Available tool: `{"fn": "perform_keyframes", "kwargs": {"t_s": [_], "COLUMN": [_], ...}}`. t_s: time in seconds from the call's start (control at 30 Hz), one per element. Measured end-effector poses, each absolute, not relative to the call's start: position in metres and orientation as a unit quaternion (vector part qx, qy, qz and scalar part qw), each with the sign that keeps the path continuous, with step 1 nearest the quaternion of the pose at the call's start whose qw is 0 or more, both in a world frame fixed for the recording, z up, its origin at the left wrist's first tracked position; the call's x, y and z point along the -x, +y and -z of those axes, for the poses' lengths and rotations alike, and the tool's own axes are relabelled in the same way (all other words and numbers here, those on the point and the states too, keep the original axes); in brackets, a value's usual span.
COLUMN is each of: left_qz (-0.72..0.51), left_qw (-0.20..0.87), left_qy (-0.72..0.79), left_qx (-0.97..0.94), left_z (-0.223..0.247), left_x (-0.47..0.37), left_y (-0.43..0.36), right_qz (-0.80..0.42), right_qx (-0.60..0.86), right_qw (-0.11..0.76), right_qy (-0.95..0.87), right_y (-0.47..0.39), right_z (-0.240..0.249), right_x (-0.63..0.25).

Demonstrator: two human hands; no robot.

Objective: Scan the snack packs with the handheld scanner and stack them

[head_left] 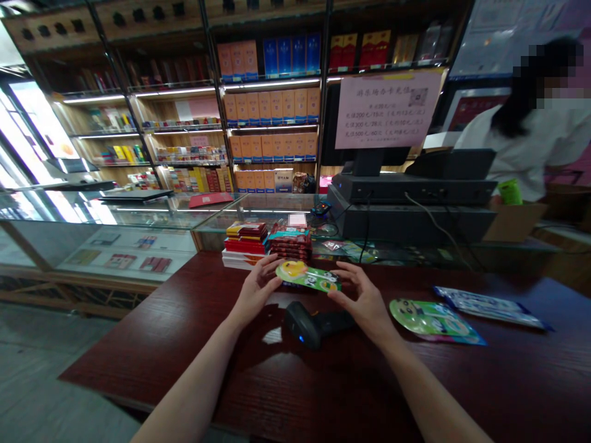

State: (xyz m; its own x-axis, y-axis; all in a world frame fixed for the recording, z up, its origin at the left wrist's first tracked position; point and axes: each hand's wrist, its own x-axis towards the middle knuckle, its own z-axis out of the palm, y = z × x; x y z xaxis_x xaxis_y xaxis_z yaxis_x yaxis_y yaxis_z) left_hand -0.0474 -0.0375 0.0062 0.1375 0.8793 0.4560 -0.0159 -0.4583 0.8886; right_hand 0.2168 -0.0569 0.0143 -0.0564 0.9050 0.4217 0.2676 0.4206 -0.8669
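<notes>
A green package with a yellow figure (309, 275) is held up level between my two hands, above the dark red counter. My left hand (259, 286) grips its left end between thumb and fingers. Its right end is in the fingers of my right hand (359, 295). Below the package, a black barcode scanner (302, 326) with a blue light lies on the counter, its handle pointing right, partly behind my right hand. A second green package (434, 320) lies to the right of my right hand, beside a long blue and white packet (492, 306).
Stacked red and white boxes (246, 245) and brown packets (290, 241) stand beyond my hands. A register with a paper sign (385, 111) is behind the counter (152, 344). At the right stands a person (484, 135) in white. Glass cases are at the left.
</notes>
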Motion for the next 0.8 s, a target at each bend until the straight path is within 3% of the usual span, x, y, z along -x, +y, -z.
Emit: {"fn": "perform_keyframes", "kwargs": {"t_s": [0.33, 0.8], "left_qz": [-0.528, -0.557], "left_qw": [0.517, 0.464], "left_qy": [0.303, 0.354], "left_qx": [-0.602, -0.590], "left_z": [-0.013, -0.034], "left_x": [0.065, 0.115], "left_y": [-0.040, -0.038], "right_qz": [-0.159, -0.067], "right_qx": [0.453, 0.448], "right_qw": [0.456, 0.341], "right_qy": [-0.749, -0.824], "right_y": [-0.066, -0.045], "right_z": [-0.023, -0.054], "right_x": [-0.219, -0.162]}}
